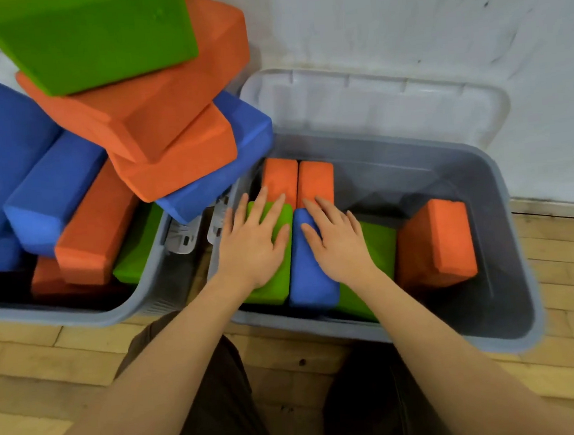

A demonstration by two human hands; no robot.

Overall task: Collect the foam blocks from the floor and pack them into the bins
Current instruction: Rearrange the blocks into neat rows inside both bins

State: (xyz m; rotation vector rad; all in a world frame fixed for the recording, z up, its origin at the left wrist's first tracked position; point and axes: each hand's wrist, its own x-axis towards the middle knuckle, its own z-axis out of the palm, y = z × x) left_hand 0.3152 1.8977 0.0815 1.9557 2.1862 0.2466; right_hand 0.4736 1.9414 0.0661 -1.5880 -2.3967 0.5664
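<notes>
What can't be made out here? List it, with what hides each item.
Head view:
- Floor of the heaped left grey plastic bin: covered by piled foam blocks and shadow.
- Green foam block under the right hand: its extent is hidden by that hand and the blue foam block.
- Left hand on the other green block: pressing or resting, unclear.
- Blocks left on the floor: out of frame.

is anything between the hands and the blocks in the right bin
Nothing visible. The left hand lies flat on a green foam block, and the right hand rests across the blue foam block and a second green block inside the grey plastic bin.
</notes>
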